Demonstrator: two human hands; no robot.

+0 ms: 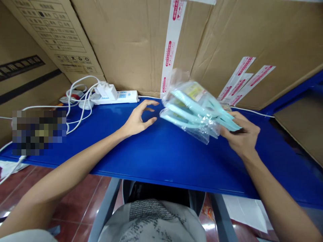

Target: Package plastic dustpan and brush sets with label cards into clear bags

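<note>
My right hand [241,132] grips a bunch of turquoise-and-clear plastic packets [191,107] by one end, above the right half of the blue tabletop [151,154]. The packets fan out to the left, and a yellowish label shows through the film on top. Some blur and glare hide what is inside them. To the left of the packets, my left hand [140,117] hovers over the table with thumb and fingers apart in a curve. Nothing is in it, and a small gap separates it from the packets.
Cardboard walls [131,43] close off the table's back and sides. A white power strip [126,96] with plugs and tangled white cables [87,97] lies at the back left. A pixelated patch covers something at the left edge. Chair arms [107,208] stand below the front edge.
</note>
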